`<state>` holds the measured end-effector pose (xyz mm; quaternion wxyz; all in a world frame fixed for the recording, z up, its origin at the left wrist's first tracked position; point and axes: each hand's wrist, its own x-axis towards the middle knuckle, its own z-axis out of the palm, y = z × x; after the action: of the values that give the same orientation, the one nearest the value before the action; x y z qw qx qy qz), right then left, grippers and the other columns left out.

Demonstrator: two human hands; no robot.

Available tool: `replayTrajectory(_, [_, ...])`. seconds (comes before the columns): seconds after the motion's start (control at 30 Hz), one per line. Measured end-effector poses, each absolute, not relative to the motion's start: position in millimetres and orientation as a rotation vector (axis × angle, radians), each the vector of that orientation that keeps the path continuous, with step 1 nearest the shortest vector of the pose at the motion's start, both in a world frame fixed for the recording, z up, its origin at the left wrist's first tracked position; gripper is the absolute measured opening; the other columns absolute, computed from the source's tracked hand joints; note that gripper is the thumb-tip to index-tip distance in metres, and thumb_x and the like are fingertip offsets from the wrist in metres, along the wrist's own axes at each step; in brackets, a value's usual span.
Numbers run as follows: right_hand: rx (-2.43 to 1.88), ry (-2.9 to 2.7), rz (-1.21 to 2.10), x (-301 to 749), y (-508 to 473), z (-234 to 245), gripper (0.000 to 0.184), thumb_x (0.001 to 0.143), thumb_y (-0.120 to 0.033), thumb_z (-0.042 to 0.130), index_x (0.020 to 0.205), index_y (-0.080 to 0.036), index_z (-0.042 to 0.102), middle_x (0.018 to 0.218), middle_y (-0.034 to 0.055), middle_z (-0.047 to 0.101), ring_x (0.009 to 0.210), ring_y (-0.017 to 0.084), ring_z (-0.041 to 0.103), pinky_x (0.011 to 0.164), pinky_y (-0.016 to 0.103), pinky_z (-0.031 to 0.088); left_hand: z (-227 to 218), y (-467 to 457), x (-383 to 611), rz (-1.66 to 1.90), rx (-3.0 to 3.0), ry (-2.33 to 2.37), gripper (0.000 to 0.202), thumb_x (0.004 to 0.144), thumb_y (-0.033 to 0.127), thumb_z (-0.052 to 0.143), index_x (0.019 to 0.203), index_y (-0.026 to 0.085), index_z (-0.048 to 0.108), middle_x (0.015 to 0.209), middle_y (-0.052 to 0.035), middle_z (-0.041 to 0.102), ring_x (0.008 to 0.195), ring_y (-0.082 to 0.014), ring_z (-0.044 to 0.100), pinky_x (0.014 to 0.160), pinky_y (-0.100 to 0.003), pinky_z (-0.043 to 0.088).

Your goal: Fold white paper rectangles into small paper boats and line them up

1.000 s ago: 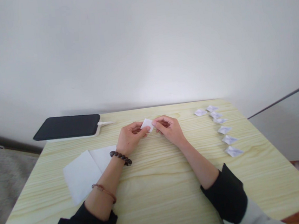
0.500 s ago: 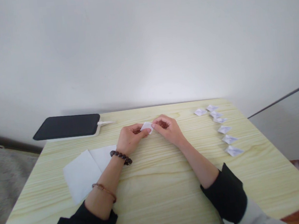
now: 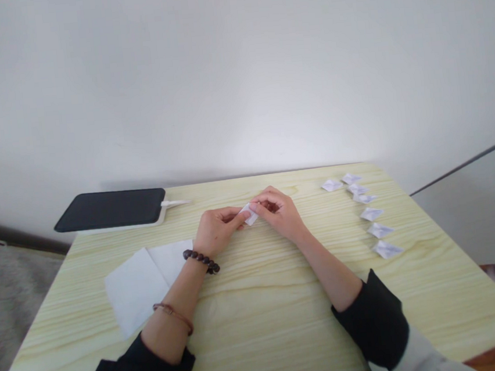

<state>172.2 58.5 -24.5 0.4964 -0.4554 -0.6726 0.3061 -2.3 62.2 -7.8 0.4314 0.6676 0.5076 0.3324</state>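
Note:
A small piece of folded white paper (image 3: 251, 216) is pinched between both hands above the middle of the table. My left hand (image 3: 219, 228) closes on its left side with thumb and fingers. From the right, my right hand (image 3: 278, 210) grips its upper edge, and some of its fingers are curled behind the paper. The fingertips cover part of the paper, so its full shape is hidden. Beside my left forearm lie flat white paper sheets (image 3: 137, 286), partly covered by the wrist.
Several small folded paper boats (image 3: 381, 230) stand in a rough column at the right of the light wood table (image 3: 269, 323). At the back left rests a black-topped device (image 3: 112, 209) with a white cable (image 3: 175, 203) plugged in. A pale wall (image 3: 238, 93) rises behind.
The folded paper has turned and shifted slightly right, and less of it shows. My right fingers have moved further over it. The left hand has barely moved.

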Motion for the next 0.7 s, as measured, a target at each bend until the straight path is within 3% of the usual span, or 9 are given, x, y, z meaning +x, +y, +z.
replayTrajectory(0.3, [-1.122, -1.659, 0.703, 170.8, 58.4, -23.9, 0.017, 0.082, -0.034, 0.062, 0.077, -0.020, 0.070, 0.072, 0.0006, 0.057, 0.059, 0.010, 0.048, 0.054, 0.024, 0.039, -9.6, 59.8, 0.3, 0.824, 1.657, 1.295, 0.033, 0.071, 0.049, 0.065, 0.075, 0.019, 0.077, 0.066, -0.0017, 0.073, 0.060, -0.0164, 0.062, 0.055, -0.022, 0.044])
replayTrajectory(0.57, [-1.155, -1.551, 0.711, 170.7, 58.1, -24.5, 0.019, 0.081, -0.036, 0.062, 0.075, -0.019, 0.069, 0.071, 0.0007, 0.059, 0.060, 0.011, 0.051, 0.053, 0.023, 0.040, -7.9, 60.2, 1.1, 0.817, 1.596, 1.180, 0.043, 0.068, 0.053, 0.067, 0.089, 0.016, 0.073, 0.076, -0.0036, 0.074, 0.068, -0.0186, 0.065, 0.059, -0.024, 0.047])
replayTrajectory(0.7, [-1.143, -1.506, 0.800, 170.0, 58.0, -26.9, 0.019, 0.080, -0.038, 0.062, 0.080, -0.020, 0.067, 0.080, 0.0024, 0.064, 0.064, 0.011, 0.056, 0.053, 0.023, 0.043, -7.6, 60.2, 0.2, 0.828, 1.605, 1.239, 0.035, 0.069, 0.049, 0.068, 0.080, 0.016, 0.072, 0.062, -0.0002, 0.069, 0.059, -0.0153, 0.062, 0.054, -0.022, 0.043])
